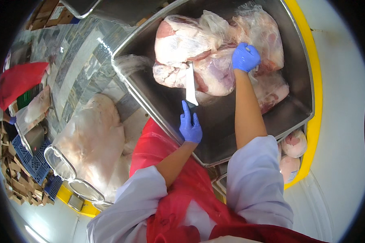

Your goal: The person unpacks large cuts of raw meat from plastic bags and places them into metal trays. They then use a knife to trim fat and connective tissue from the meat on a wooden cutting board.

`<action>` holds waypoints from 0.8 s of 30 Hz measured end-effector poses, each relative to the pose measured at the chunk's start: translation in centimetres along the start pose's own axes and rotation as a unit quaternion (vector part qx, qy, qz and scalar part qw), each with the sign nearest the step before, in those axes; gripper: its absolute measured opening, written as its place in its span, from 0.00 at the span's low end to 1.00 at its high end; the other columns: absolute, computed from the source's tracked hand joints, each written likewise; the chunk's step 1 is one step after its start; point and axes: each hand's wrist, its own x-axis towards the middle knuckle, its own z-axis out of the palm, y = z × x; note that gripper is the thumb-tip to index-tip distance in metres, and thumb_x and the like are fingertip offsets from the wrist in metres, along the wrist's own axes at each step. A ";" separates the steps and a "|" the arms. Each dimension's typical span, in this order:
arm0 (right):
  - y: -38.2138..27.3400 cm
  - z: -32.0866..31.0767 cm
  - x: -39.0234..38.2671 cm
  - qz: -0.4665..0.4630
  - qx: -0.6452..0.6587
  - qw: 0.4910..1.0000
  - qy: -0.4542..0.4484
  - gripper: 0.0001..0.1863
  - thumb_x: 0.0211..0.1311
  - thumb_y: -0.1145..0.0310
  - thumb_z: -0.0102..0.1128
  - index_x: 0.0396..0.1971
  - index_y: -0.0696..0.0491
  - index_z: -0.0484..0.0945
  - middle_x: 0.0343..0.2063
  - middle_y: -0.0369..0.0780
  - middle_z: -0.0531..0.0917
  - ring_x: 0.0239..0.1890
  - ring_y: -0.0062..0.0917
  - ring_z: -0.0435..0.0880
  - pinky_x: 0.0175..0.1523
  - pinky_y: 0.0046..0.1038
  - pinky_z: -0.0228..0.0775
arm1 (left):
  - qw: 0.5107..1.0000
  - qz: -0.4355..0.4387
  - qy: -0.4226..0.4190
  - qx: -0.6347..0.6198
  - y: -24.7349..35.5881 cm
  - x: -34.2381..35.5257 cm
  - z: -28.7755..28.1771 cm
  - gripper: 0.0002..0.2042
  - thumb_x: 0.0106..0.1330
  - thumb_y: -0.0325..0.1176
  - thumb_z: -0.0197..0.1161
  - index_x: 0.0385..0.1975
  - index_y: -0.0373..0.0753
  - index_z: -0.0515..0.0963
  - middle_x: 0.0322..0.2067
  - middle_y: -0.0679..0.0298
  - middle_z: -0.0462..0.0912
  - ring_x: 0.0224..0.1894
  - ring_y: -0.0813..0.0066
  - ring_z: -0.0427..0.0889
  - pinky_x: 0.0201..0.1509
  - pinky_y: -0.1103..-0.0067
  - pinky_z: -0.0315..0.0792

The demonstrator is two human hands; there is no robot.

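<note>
Several large pieces of pale pink, fatty meat, partly in clear plastic, lie in a steel bin. My left hand, blue-gloved, holds the dark handle of a knife, index finger extended, the white-looking blade pointing up against the lower pieces. Higher and to the right, my right hand, also gloved, has its fingers curled tightly on the plastic-covered meat at the bin's right half.
More meat sits below the bin's right side, beside a yellow edge. Pale carcasses fill steel containers at left. Beyond are blue crates, cardboard pieces and another person's red apron and gloved hand.
</note>
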 end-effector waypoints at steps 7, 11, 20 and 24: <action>1.1 2.5 1.0 -0.037 0.033 0.998 -0.044 0.11 0.43 0.68 0.59 0.09 0.57 0.72 0.11 0.45 0.74 0.14 0.40 0.71 0.23 0.34 0.63 | 0.990 -0.025 -0.112 -0.085 2.8 -0.5 -2.8 0.31 0.65 0.21 0.52 0.68 0.41 0.52 0.52 0.50 0.73 0.54 0.63 0.72 0.56 0.75 0.65; -1.7 0.2 2.1 -0.126 0.046 0.990 -0.052 0.16 0.48 0.64 0.58 0.08 0.55 0.72 0.12 0.46 0.75 0.14 0.40 0.70 0.23 0.34 0.64 | 0.974 -0.047 -0.208 -0.075 4.0 3.0 -10.1 0.33 0.64 0.21 0.54 0.69 0.46 0.52 0.49 0.48 0.76 0.46 0.70 0.78 0.50 0.80 0.68; -9.1 -3.9 3.6 -0.353 -0.250 0.861 -0.267 0.14 0.56 0.58 0.50 0.20 0.48 0.82 0.19 0.42 0.80 0.24 0.35 0.80 0.30 0.37 0.70 | 0.951 0.049 -0.304 0.017 3.4 6.0 -18.7 0.31 0.64 0.25 0.56 0.67 0.50 0.56 0.35 0.50 0.77 0.31 0.69 0.74 0.41 0.77 0.71; -7.8 0.4 7.5 -0.265 -0.208 0.905 -0.258 0.19 0.56 0.54 0.51 0.20 0.54 0.82 0.24 0.48 0.82 0.28 0.41 0.81 0.36 0.40 0.73 | 0.949 0.038 -0.309 0.047 4.3 6.2 -19.2 0.31 0.63 0.24 0.57 0.67 0.49 0.57 0.32 0.51 0.76 0.30 0.65 0.75 0.41 0.75 0.71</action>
